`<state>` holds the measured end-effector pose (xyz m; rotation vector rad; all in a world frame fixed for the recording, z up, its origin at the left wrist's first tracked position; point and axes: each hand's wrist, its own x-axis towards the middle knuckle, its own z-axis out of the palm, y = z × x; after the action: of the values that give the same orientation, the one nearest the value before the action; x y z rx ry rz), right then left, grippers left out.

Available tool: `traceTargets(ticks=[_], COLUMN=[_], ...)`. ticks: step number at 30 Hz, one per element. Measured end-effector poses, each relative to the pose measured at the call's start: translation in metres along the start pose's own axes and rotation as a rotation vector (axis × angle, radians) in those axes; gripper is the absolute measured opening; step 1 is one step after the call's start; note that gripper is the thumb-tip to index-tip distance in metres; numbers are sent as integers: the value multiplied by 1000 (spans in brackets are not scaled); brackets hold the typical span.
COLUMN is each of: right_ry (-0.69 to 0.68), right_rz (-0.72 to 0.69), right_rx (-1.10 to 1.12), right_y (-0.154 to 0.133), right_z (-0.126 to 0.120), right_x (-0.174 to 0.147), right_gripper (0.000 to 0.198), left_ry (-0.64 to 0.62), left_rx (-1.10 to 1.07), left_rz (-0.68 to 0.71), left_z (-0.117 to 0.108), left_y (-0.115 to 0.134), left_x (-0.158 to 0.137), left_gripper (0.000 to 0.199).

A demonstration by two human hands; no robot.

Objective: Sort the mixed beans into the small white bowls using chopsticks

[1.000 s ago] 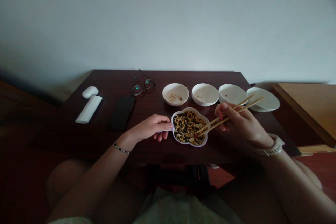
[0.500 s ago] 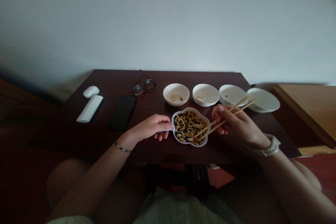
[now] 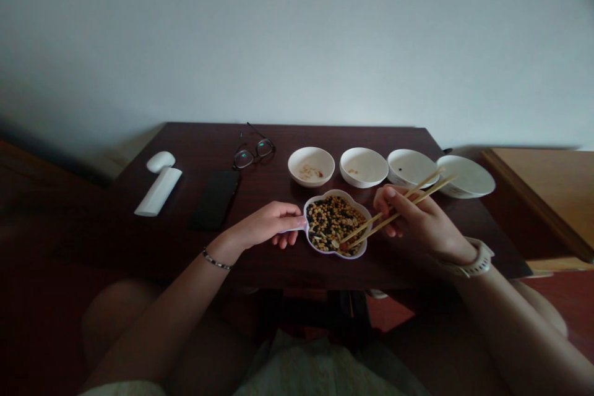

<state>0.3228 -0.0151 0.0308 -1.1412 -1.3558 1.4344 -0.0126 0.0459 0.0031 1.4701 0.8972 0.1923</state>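
My left hand (image 3: 281, 223) grips the short handle of a pale flower-shaped bowl (image 3: 308, 241) on the table. Mixed black and yellow beans (image 3: 335, 221) fill it, with some pale pieces and a red one near its front edge. A pair of wooden chopsticks (image 3: 408, 196) is held in my right hand (image 3: 408, 213), their tips down among the beans by the red piece. Behind stand a white bowl (image 3: 297, 174) with pale bits and a reddish one, a second white bowl (image 3: 371, 174) with a few pale bits, and a third (image 3: 411, 161) with one dark bean.
A fourth white bowl (image 3: 477, 179) sits at the right end of the row. Glasses (image 3: 254, 154), a dark phone (image 3: 215, 200) and a white handheld device (image 3: 159, 192) lie to the left on the dark table (image 3: 199, 142). A wooden surface (image 3: 547, 185) adjoins at right.
Almost nothing differs. The chopstick tips have shifted slightly among the beans near the red piece; both hands keep their places.
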Motion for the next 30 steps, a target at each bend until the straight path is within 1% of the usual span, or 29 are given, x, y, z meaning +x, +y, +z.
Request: traceTargets(ticks=[5, 11, 14, 21, 25, 30], right_ry=[6, 45, 40, -21, -18, 18], right_rz=[-18, -45, -52, -51, -67, -67], right_rx=[-38, -7, -3, -78, -82, -75], right_y=[2, -3, -3, 3, 3, 3], right_z=[7, 4, 2, 3, 5, 8], right_x=[0, 1, 0, 1, 2, 2], right_gripper=[47, 47, 46, 47, 47, 48], left_ry=[1, 2, -2, -6, -2, -4], left_rx=[3, 4, 0, -2, -1, -2], left_rz=[0, 9, 13, 15, 20, 7], left_z=[0, 0, 0, 0, 0, 0], left_y=[0, -1, -2, -3, -3, -2], left_x=[0, 0, 0, 0, 0, -1], left_gripper=[41, 41, 40, 40, 39, 38])
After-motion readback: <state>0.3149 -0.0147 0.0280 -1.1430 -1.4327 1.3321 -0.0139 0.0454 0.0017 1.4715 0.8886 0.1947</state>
